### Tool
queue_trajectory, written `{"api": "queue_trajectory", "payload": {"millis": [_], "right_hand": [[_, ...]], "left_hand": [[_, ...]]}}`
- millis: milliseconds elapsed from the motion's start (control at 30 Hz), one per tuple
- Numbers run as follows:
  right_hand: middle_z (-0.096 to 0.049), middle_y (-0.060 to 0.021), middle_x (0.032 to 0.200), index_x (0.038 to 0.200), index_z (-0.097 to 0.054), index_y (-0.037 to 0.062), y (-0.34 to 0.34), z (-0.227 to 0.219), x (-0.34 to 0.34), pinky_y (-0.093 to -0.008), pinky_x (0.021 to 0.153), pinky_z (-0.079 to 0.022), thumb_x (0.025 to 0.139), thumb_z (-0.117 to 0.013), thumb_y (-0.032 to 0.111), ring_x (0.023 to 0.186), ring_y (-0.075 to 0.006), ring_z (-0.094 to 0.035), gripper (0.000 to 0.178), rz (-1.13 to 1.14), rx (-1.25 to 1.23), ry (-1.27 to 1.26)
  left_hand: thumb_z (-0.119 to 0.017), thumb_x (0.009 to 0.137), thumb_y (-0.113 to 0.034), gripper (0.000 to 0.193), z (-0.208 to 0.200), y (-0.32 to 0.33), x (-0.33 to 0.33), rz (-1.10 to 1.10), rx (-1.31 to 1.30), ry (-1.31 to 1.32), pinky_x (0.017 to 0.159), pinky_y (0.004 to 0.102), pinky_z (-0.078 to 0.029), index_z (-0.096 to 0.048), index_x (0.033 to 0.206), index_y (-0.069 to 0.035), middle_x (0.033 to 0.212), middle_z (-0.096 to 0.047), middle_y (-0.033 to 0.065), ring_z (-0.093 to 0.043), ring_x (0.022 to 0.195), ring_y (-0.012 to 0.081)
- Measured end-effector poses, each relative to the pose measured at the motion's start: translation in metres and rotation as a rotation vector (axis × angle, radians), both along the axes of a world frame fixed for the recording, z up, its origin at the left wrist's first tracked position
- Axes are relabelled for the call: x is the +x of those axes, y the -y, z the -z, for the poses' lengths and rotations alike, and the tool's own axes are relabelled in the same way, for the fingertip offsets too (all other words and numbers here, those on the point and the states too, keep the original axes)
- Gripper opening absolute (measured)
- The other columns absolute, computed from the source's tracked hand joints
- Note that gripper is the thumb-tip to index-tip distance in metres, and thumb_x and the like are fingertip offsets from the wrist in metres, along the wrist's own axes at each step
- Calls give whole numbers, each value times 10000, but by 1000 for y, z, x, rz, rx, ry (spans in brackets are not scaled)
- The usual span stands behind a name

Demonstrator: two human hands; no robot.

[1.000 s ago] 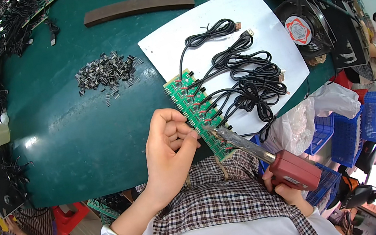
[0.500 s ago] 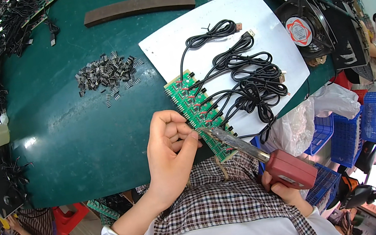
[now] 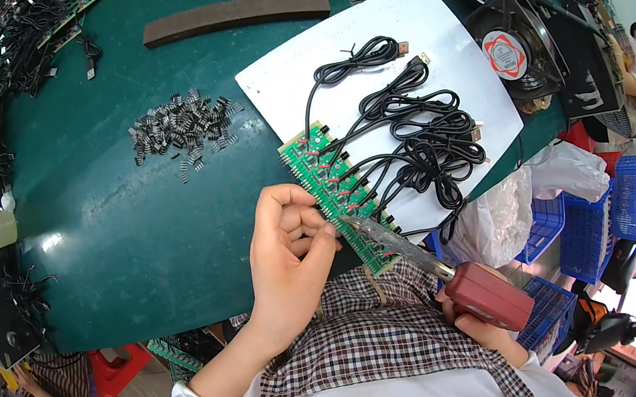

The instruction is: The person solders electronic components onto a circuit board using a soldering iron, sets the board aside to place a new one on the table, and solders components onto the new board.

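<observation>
My left hand (image 3: 283,265) is curled at the board (image 3: 314,172) on its right, can't tell if gripping. Right hand (image 3: 481,328) wrapped round my iron (image 3: 490,297). Board's probably light, stiff; grab edges.

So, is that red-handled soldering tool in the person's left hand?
No, the right hand grips the red-handled soldering tool by its handle.

The left forearm (image 3: 229,371) slants far and rightward; the left hand (image 3: 290,258) bends farther away at the wrist (image 3: 267,331), fingers curled, thumb close to them. The right hand (image 3: 483,328), nearer, grips firmly, partly hidden.
</observation>
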State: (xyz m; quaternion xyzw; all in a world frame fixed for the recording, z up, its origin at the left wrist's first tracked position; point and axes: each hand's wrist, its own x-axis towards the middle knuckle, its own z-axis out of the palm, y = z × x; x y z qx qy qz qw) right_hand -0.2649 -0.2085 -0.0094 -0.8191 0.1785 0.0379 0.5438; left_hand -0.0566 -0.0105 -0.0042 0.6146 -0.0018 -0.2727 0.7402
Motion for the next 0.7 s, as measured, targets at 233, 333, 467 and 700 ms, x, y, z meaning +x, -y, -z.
{"api": "queue_trajectory", "payload": {"millis": [233,333,467,700], "right_hand": [[-642,-118,888,1074,-549,-61,-7,-10,10,-294,683,-494,661,-763,327,754,-227,-641,606,74,96,0],[-643,-115,865,1081,-544,-65,-7,-10,15,-296,683,-492,664,-761,321,748,-225,-640,608,57,146,15],[-639,-117,874,1072,-546,-70,-6,-7,11,-298,688,-492,663,-760,314,751,-229,-640,601,56,113,43],[-637,-121,899,1088,-543,-59,-5,-10,8,-299,690,-495,674,-752,318,772,-232,-640,598,27,92,-9]], "left_hand": [[-480,804,95,276,2,-2,1,22,17,27,629,213,-470,-367,1014,-43,775,-499,31,-519,697,82],[-479,804,96,281,3,-2,0,25,29,37,628,211,-468,-365,1020,-44,772,-500,32,-518,701,81],[-477,806,93,285,3,-2,0,32,30,52,623,208,-463,-363,1028,-45,772,-500,33,-515,703,80],[-475,809,91,282,2,-3,0,36,42,55,619,202,-452,-363,1031,-42,769,-497,30,-512,704,76]]}}
